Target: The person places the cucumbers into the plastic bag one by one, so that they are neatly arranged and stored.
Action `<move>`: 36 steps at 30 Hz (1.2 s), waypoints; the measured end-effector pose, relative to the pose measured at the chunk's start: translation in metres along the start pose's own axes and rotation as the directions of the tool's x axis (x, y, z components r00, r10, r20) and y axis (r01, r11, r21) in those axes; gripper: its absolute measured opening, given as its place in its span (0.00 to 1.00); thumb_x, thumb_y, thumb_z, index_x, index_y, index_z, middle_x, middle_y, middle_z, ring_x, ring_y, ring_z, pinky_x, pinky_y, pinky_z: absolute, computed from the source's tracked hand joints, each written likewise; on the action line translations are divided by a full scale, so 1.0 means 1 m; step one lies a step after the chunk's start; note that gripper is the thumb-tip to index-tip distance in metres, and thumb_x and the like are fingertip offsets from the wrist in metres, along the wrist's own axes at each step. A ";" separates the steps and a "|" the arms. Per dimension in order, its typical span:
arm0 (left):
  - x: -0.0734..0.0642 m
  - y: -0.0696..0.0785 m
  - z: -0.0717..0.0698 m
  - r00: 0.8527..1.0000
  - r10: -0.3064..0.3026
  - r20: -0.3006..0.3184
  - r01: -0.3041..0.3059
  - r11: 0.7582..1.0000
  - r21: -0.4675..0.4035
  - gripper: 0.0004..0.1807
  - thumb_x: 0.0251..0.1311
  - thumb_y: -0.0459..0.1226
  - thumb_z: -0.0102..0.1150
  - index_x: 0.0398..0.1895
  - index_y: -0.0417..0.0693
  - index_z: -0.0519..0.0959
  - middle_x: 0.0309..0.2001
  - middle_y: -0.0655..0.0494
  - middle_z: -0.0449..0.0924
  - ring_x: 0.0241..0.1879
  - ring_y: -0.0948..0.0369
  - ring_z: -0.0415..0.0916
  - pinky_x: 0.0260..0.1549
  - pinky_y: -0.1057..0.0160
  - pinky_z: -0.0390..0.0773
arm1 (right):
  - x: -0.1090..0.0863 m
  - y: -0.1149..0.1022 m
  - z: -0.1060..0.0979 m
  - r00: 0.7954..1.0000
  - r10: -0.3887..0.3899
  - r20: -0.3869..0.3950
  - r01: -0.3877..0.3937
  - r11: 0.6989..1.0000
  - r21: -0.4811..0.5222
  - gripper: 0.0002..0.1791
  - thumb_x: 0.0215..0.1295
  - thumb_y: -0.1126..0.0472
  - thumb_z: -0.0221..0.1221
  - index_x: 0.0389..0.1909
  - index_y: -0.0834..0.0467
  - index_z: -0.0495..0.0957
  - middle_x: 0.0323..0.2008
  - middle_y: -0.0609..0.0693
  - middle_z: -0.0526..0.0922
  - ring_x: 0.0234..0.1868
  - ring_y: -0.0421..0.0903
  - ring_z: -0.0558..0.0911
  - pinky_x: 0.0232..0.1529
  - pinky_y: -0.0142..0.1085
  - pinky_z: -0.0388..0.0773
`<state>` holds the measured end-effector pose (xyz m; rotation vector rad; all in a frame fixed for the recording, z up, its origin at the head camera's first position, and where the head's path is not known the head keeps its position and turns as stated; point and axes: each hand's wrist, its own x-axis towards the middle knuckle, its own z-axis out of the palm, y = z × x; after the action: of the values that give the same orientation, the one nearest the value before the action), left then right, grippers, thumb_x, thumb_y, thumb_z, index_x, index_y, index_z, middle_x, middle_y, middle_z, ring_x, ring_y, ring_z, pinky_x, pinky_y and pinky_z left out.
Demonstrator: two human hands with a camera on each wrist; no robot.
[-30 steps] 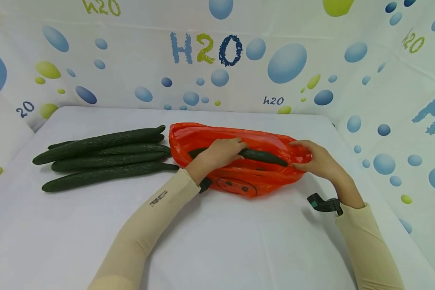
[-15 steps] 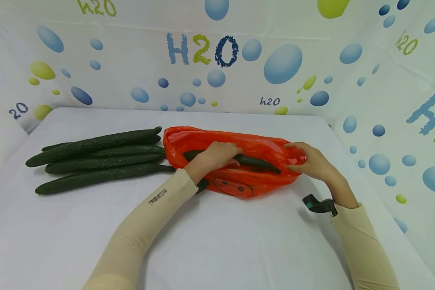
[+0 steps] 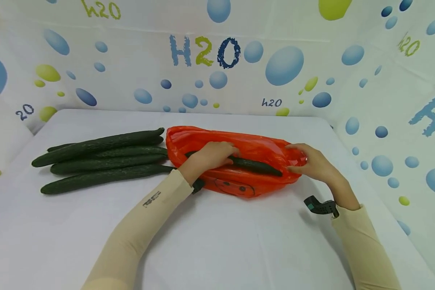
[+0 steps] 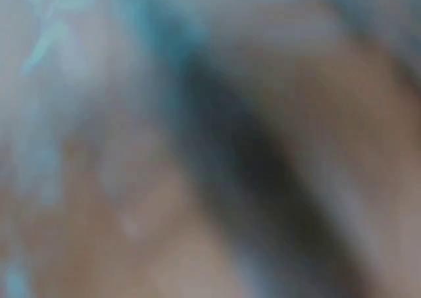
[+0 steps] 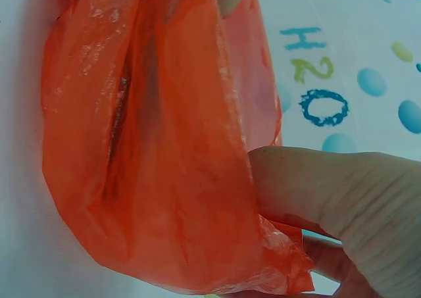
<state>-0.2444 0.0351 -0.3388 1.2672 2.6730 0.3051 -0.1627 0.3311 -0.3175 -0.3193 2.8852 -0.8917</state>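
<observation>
A red plastic bag [image 3: 239, 189] lies on the table with its mouth spread. Inside it a dark green cucumber [image 3: 259, 166] lies lengthwise, its right end showing. My left hand [image 3: 211, 156] reaches into the mouth over this cucumber, fingers loosely bent and hiding its middle; the left wrist view is blurred, showing only a dark diagonal cucumber shape [image 4: 256, 160] between skin-coloured patches. My right hand [image 3: 313, 161] grips the bag's right end, thumb and fingers apart on its rim; in the right wrist view the thumb [image 5: 296, 186] presses the red plastic [image 5: 191, 179].
Several more cucumbers [image 3: 105, 161] lie piled left of the bag, their stem ends close to it or touching it. A white cloth [image 3: 217, 241] covers the table. A printed backdrop [image 3: 130, 60] stands behind.
The cucumber has sunk lower into the bag. My left hand has slid a little to the left along it, baring more of its right part. My right hand keeps its place on the bag.
</observation>
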 end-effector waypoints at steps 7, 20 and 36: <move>-0.012 -0.006 -0.003 1.000 -0.024 -0.010 0.023 0.997 -0.075 0.18 0.65 0.35 0.60 0.58 0.49 0.80 0.53 0.54 0.79 0.54 0.57 0.74 0.58 0.59 0.74 | 0.002 0.001 0.004 1.000 -0.006 0.003 0.006 1.000 -0.009 0.33 0.61 0.62 0.66 0.66 0.64 0.66 0.64 0.67 0.66 0.62 0.66 0.66 0.56 0.62 0.72; -0.035 -0.015 -0.009 0.999 -0.043 -0.021 0.042 0.996 -0.078 0.21 0.67 0.46 0.59 0.58 0.47 0.78 0.47 0.53 0.78 0.48 0.56 0.73 0.53 0.60 0.76 | 0.004 0.001 0.009 1.000 -0.011 0.009 0.011 1.000 -0.015 0.34 0.61 0.62 0.66 0.66 0.65 0.65 0.64 0.69 0.67 0.62 0.67 0.66 0.58 0.64 0.68; -0.069 -0.027 -0.016 0.990 0.025 -0.137 -0.029 0.999 -0.023 0.19 0.65 0.44 0.61 0.56 0.47 0.80 0.48 0.52 0.81 0.49 0.56 0.76 0.53 0.58 0.77 | 0.005 0.000 0.009 1.000 -0.007 0.015 0.007 1.000 -0.010 0.34 0.61 0.61 0.66 0.66 0.64 0.65 0.64 0.68 0.66 0.63 0.66 0.66 0.57 0.63 0.70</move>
<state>-0.2253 -0.0366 -0.3259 1.3216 2.7569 0.4422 -0.1658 0.3255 -0.3253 -0.3354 2.8773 -0.8720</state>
